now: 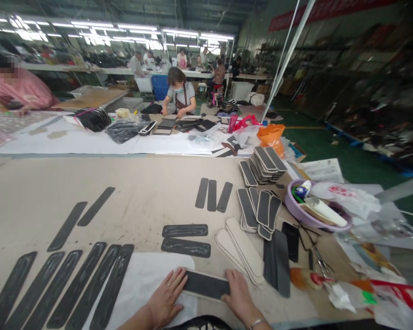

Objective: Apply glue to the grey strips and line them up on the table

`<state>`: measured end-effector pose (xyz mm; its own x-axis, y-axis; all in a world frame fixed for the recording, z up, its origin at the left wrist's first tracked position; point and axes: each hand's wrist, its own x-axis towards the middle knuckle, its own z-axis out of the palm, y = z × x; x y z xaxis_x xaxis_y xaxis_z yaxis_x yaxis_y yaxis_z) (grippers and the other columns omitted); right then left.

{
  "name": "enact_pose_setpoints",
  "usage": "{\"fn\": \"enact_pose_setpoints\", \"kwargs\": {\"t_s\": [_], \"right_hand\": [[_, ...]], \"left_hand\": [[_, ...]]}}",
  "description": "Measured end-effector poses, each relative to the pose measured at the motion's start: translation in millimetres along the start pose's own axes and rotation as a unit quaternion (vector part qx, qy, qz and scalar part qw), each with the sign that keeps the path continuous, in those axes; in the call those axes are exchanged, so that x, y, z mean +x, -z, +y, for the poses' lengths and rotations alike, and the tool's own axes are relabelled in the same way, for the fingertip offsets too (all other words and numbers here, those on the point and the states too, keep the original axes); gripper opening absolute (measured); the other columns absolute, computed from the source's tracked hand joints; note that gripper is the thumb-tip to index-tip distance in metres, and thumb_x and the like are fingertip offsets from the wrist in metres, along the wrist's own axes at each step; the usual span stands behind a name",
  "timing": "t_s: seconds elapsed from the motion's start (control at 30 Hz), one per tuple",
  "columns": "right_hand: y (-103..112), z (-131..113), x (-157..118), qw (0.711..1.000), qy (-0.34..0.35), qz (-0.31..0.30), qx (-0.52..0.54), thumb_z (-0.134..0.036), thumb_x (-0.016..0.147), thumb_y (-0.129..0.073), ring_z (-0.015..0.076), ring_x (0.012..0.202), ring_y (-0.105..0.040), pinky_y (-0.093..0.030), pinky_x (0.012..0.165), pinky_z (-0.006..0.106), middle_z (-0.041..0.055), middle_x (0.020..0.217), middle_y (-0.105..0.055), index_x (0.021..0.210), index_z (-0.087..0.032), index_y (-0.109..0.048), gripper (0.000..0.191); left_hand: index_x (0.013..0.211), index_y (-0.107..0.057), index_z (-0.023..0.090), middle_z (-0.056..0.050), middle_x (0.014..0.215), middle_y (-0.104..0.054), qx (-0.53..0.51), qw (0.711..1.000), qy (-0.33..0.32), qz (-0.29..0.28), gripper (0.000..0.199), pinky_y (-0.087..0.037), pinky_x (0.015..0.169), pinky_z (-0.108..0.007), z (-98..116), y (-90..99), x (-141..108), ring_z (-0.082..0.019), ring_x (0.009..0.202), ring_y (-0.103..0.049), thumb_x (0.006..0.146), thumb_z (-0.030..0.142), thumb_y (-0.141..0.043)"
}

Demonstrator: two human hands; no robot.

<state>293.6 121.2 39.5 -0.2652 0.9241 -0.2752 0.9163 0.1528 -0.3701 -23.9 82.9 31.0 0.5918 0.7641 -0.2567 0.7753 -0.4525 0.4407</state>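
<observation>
A dark grey strip with a pale edge lies crosswise near the table's front edge. My left hand rests on its left end, fingers stretched out and flat. At the right end is my right hand, its fingers spread against the strip. White paper lies partly under my left hand. Just beyond the strip are two dark strips with shiny wet-looking smears. Cream rounded pieces lie beyond my right hand, beside flat dark strips. Several smeared dark strips are spread to the left.
Stacks of pale-edged dark pieces stand at the right, near a purple basin holding odds and ends. A black phone, scissors and plastic bags lie nearby. A person works across the table; another is at far left.
</observation>
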Motion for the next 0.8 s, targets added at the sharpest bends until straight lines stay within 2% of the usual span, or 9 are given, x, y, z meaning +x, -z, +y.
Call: {"fn": "enact_pose_setpoints", "kwargs": {"t_s": [0.1,0.17,0.23,0.3,0.4,0.47,0.57,0.67,0.8], "right_hand": [[10,-6,0,0.997,-0.006,-0.053,0.063,-0.015,0.062,-0.058,0.0229,0.094,-0.056,-0.043,0.084,0.032,0.0076,0.099,-0.059,0.095,-0.019,-0.061,0.033],[18,-5,-3,0.988,0.028,-0.094,0.116,-0.017,0.069,-0.055,0.0198,0.088,-0.057,-0.044,0.08,0.029,0.0053,0.09,-0.06,0.079,-0.019,-0.062,0.013],[31,3,-5,0.979,0.067,-0.103,0.163,-0.026,0.077,-0.051,0.0188,0.084,-0.057,-0.045,0.077,0.029,0.0041,0.083,-0.06,0.071,-0.02,-0.061,0.013],[51,17,-2,0.975,0.077,-0.074,0.194,-0.036,0.084,-0.045,0.0193,0.081,-0.058,-0.046,0.075,0.03,0.0042,0.079,-0.061,0.069,-0.02,-0.06,0.027],[90,53,18,0.978,0.022,0.004,0.207,-0.05,0.086,-0.039,0.0227,0.086,-0.06,-0.048,0.079,0.033,0.0062,0.085,-0.065,0.078,-0.021,-0.064,0.04],[115,81,40,0.973,-0.069,0.09,0.199,-0.057,0.082,-0.039,0.026,0.098,-0.06,-0.047,0.086,0.034,0.0088,0.099,-0.067,0.092,-0.018,-0.067,0.048],[142,119,72,0.96,-0.166,0.173,0.143,-0.057,0.084,-0.03,0.0281,0.095,-0.061,-0.047,0.085,0.038,0.0154,0.105,-0.066,0.113,-0.01,-0.06,0.063],[140,134,89,0.959,-0.177,0.202,0.095,-0.056,0.078,-0.039,0.0362,0.107,-0.054,-0.042,0.091,0.047,0.0246,0.111,-0.06,0.122,0.0,-0.051,0.072],[89,123,83,0.983,-0.105,0.151,0.019,-0.051,0.077,-0.04,0.0365,0.114,-0.049,-0.039,0.095,0.046,0.0262,0.118,-0.055,0.125,0.001,-0.048,0.071]], "left_hand": [[0.146,-0.013,0.028,-0.007,0.152,-0.018,-0.018,0.999,-0.012,0.039,0.074,-0.024,0.111,-0.051,-2,3.9,-4,-0.028,0.139,-0.02,0.085,0.044,-0.051],[0.146,-0.018,0.028,-0.007,0.151,-0.022,-0.03,0.994,0.03,0.097,0.063,-0.027,0.111,-0.049,-1,5.0,-7,-0.026,0.138,-0.023,0.089,0.039,-0.044],[0.143,-0.026,0.029,-0.006,0.15,-0.026,-0.04,0.979,0.098,0.174,0.053,-0.029,0.111,-0.047,2,3.9,-10,-0.024,0.138,-0.024,0.091,0.033,-0.038],[0.14,-0.035,0.029,-0.005,0.15,-0.028,-0.049,0.956,0.155,0.244,0.048,-0.032,0.11,-0.046,7,1.1,-13,-0.024,0.138,-0.024,0.092,0.03,-0.036],[0.136,-0.041,0.026,-0.006,0.148,-0.033,-0.065,0.93,0.204,0.3,0.045,-0.033,0.11,-0.047,14,-4.5,-16,-0.024,0.138,-0.026,0.091,0.03,-0.035],[0.132,-0.046,0.025,-0.006,0.144,-0.04,-0.075,0.927,0.216,0.298,0.043,-0.037,0.108,-0.045,15,-8.5,-16,-0.023,0.135,-0.033,0.091,0.031,-0.036],[0.121,-0.057,0.026,-0.006,0.133,-0.053,-0.082,0.94,0.193,0.267,0.037,-0.044,0.103,-0.039,14,-13.7,-14,-0.022,0.124,-0.048,0.09,0.033,-0.038],[0.114,-0.062,0.026,-0.006,0.123,-0.061,-0.086,0.954,0.162,0.238,0.034,-0.048,0.099,-0.036,14,-16.2,-12,-0.02,0.115,-0.056,0.089,0.032,-0.039],[0.107,-0.065,0.025,-0.006,0.115,-0.065,-0.101,0.957,0.161,0.221,0.032,-0.05,0.096,-0.035,18,-16.6,-15,-0.019,0.109,-0.06,0.089,0.029,-0.039]]}}
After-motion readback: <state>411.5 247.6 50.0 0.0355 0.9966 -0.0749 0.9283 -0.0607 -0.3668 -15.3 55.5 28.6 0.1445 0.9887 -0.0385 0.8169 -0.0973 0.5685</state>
